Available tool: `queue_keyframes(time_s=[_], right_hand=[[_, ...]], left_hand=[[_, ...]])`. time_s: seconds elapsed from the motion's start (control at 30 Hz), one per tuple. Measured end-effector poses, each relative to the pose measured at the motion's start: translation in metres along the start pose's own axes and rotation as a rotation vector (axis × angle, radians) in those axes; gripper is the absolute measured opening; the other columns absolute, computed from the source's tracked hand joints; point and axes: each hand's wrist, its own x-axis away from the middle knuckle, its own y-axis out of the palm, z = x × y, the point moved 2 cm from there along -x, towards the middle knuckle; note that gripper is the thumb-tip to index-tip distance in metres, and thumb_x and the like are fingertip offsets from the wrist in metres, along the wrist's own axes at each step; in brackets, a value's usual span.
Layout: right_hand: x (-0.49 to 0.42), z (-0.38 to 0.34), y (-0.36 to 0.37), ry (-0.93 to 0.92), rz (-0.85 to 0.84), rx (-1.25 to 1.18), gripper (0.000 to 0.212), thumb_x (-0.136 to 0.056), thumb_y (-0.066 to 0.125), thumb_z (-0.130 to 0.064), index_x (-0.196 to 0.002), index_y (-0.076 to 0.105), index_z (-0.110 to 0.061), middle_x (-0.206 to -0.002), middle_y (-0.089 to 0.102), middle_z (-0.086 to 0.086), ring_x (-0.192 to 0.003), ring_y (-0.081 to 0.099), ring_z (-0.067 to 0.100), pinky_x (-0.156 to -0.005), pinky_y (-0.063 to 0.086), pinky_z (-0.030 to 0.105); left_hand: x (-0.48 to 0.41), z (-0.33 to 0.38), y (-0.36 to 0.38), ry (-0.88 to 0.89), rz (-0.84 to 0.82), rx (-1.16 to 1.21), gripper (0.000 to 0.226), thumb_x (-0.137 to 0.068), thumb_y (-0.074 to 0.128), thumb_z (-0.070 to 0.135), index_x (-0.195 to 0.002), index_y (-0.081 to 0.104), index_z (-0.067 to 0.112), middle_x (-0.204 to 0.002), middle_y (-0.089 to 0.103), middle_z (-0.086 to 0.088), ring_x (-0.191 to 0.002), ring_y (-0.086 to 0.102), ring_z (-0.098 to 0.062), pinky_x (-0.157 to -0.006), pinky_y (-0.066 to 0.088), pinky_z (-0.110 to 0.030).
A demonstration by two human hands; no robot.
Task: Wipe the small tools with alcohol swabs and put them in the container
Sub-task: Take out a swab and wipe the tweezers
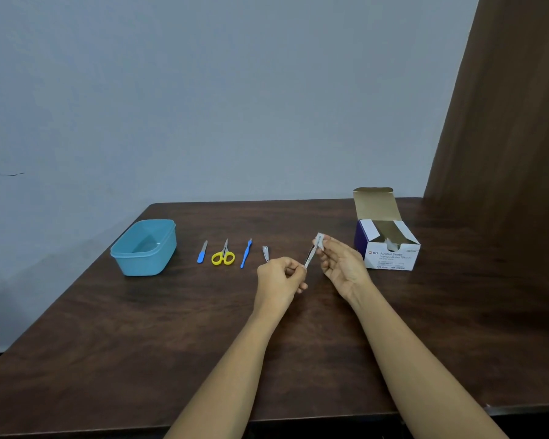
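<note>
Just right of the frame's centre, the left hand [279, 277] is curled, pinching the lower end of a slim metal tool [309, 260] between thumb and fingertips. The tool slants up and to the right, off the table. At its upper end the right hand [339, 264] pinches a small white swab [319, 241] folded around the tip, fingers curled, palm turned toward the camera. Both forearms run in from the bottom edge of the frame.

Just left of the left hand, a small nail clipper [265, 253] lies on the dark wooden table [140, 343], its near end close behind the knuckles. Further left, in a row and apart from each other, lie a blue-handled pick [246, 253], yellow-handled scissors [223, 255] and a short blue-handled file [202, 252]. Left of the row, near the table's far left corner, stands the light blue container [146, 264], lidless, its inside bare as far as can be seen.

To the right of the right hand, close beside it, sits a white and purple box of alcohol swabs [390, 251] with its flap standing open. Behind the table rises a pale grey-blue wall [203, 90]; a brown panel [504, 122] fills the right edge of the frame.
</note>
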Motion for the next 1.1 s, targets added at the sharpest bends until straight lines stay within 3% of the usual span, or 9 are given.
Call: queue_keyframes(time_s=[0.1,0.23,0.53,0.63,0.77,1.1], right_hand=[[0.0,0.0,-0.001,0.007,-0.028,0.031,0.018,-0.087,0.067,-0.011,-0.105,0.068,-0.007,-0.089,0.072,0.004,-0.07,0.06,0.007,-0.065,0.04,0.02],[-0.001,0.001,-0.002,0.018,-0.007,0.035,0.01,-0.084,0.069,-0.009,-0.094,0.069,-0.009,-0.082,0.07,0.002,-0.067,0.056,0.006,-0.062,0.038,0.019],[-0.004,0.007,0.0,-0.055,0.072,0.171,0.014,-0.09,0.066,-0.022,-0.098,0.07,-0.011,-0.076,0.064,0.0,-0.061,0.05,0.005,-0.054,0.039,0.019],[-0.005,0.008,0.0,-0.031,0.06,0.192,0.005,-0.089,0.067,-0.015,-0.092,0.07,-0.014,-0.079,0.064,0.001,-0.063,0.05,0.006,-0.056,0.04,0.019],[-0.006,0.007,-0.002,-0.004,0.033,0.098,0.009,-0.086,0.065,-0.003,-0.084,0.068,-0.011,-0.079,0.066,0.002,-0.061,0.048,0.006,-0.053,0.037,0.017],[0.001,0.01,-0.001,-0.051,0.105,0.067,0.002,-0.085,0.071,-0.013,-0.085,0.07,-0.011,-0.07,0.062,-0.002,-0.059,0.046,0.005,-0.054,0.036,0.018]], left_hand=[[0.0,0.0,0.0,0.016,0.002,-0.016,0.011,-0.09,0.06,0.014,-0.087,0.07,0.01,-0.065,0.067,-0.001,-0.051,0.062,0.0,-0.057,0.054,-0.014],[0.002,0.0,0.001,0.034,-0.004,-0.017,0.011,-0.089,0.06,0.014,-0.083,0.068,0.01,-0.062,0.065,0.001,-0.051,0.063,-0.001,-0.059,0.056,-0.018],[0.004,0.002,0.002,0.081,0.008,-0.073,0.012,-0.09,0.058,0.015,-0.083,0.068,0.013,-0.062,0.063,0.009,-0.053,0.063,0.002,-0.067,0.059,-0.026],[0.005,0.002,0.001,0.083,0.017,-0.082,0.013,-0.089,0.058,0.014,-0.081,0.067,0.013,-0.059,0.062,0.009,-0.052,0.063,0.0,-0.066,0.059,-0.027],[0.005,0.003,0.001,0.08,0.031,-0.047,0.012,-0.088,0.058,0.013,-0.08,0.067,0.011,-0.061,0.062,0.007,-0.051,0.064,0.0,-0.063,0.059,-0.027],[0.007,0.004,0.002,0.099,0.015,-0.048,0.013,-0.089,0.059,0.014,-0.082,0.069,0.01,-0.065,0.065,0.004,-0.054,0.065,-0.001,-0.064,0.058,-0.027]])
